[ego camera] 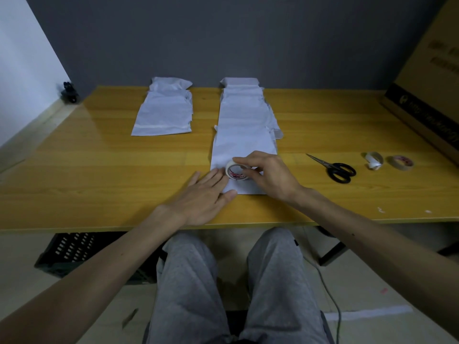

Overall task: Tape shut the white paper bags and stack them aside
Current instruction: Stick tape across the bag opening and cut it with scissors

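A row of white paper bags (244, 120) runs down the middle of the wooden table (99, 157) toward me. The nearest bag (246, 150) lies flat at the front. My right hand (269, 173) grips a roll of tape (236, 171) standing on that bag's near end. My left hand (203, 194) lies flat with straight fingers pressing the bag's lower left corner beside the roll. A second pile of white bags (164, 110) with a tape strip across the top one sits to the left.
Black-handled scissors (335, 167) lie right of the bag. Further right are an empty tape core (373, 160) and another tape roll (401, 162). A large cardboard box (427, 83) fills the right back corner. A black crate (74, 252) sits under the table.
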Available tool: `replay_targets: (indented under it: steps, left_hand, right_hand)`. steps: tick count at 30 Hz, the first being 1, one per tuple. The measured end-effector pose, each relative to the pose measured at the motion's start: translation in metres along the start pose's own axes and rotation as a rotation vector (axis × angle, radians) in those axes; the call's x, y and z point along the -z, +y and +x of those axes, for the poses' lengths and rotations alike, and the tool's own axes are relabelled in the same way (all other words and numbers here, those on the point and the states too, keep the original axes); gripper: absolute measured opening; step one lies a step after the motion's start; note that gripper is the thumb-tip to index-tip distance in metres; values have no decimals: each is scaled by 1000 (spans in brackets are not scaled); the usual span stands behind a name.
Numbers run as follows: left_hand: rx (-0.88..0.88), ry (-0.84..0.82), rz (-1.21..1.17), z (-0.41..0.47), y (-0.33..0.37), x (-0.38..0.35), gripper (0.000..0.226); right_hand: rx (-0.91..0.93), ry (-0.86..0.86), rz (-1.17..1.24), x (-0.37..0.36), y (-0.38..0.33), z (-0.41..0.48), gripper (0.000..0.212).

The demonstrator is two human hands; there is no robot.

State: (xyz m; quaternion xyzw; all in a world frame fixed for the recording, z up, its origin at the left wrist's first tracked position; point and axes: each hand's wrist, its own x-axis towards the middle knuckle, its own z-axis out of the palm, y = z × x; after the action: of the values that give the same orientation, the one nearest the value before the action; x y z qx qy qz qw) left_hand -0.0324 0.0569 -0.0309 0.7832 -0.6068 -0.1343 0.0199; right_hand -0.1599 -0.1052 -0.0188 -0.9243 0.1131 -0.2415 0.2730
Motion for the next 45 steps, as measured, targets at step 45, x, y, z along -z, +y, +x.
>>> replay_targets:
  steps: [45]
  left_hand:
    - [-64,2,12,1,-2,6,80]
  right_hand:
    - [7,-41,-241,17,5,-13,42]
